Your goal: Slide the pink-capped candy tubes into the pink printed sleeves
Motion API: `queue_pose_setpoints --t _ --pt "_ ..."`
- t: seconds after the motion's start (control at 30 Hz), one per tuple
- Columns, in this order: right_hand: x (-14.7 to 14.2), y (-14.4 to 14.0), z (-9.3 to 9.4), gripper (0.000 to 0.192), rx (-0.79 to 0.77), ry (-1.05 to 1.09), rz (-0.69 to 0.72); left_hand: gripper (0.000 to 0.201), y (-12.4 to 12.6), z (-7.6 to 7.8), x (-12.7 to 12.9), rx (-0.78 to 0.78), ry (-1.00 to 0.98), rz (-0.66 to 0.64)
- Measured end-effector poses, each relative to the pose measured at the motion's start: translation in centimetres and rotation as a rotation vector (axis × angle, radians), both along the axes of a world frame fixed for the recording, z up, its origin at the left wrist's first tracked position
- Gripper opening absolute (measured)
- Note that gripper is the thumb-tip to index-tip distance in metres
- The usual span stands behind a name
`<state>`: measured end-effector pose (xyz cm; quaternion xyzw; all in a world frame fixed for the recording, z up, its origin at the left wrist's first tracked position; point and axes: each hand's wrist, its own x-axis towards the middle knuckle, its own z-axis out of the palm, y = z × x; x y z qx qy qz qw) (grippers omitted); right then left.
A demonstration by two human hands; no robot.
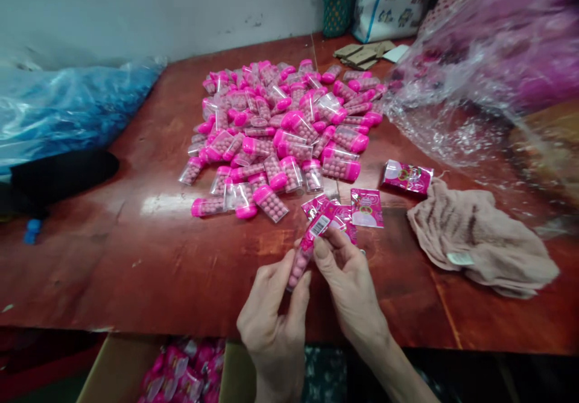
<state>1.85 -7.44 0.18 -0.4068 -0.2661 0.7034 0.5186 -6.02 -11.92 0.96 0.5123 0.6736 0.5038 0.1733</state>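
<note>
Near the front edge of the table, my left hand (274, 324) is closed around the lower part of a small clear plastic container (297, 268) of pink balls. My right hand (355, 288) pinches a pink printed label (319, 225) with a barcode at the container's upper end. That end's cap is hidden by the label. Just beyond my fingers lie more pink labels (367, 207), some partly covered by my right hand. A large pile of similar pink-capped containers (294, 125) is spread over the table behind them.
To the right are a stack of pink labels (409, 178), a crumpled pinkish cloth (488, 234) and clear plastic wrapping (452, 113). Blue plastic bags (67, 101) and a black object (66, 174) are at left. Below the table edge, a cardboard box (120, 367) holds pink-capped items.
</note>
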Motion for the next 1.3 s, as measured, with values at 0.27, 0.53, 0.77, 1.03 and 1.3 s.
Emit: queue_pose_setpoints --t 0.27,0.53,0.77,1.03,1.3 --pt "-0.1 -0.8 0.6 0.020 -0.013 0.105 -0.033 0.028 -0.2 0.9 0.7 0.022 -0.361 0.066" --pt "0.3 -1.1 -0.3 0.027 -0.096 -0.141 -0.088 0.030 0.2 1.3 0.0 -0.302 -1.136 -0.036" --pt "-2.2 -3.2 0.1 0.023 0.074 -0.264 0.082 0.035 0.0 1.1 -0.5 -0.103 -1.059 0.190" --pt "-0.5 -2.1 -0.5 0.026 0.601 -0.924 0.006 0.032 0.3 0.5 -0.6 -0.042 -0.874 0.145" --pt "1.2 -0.7 -0.3 0.027 0.906 -1.425 0.311 0.031 0.4 0.7 0.0 -0.034 -0.700 0.152"
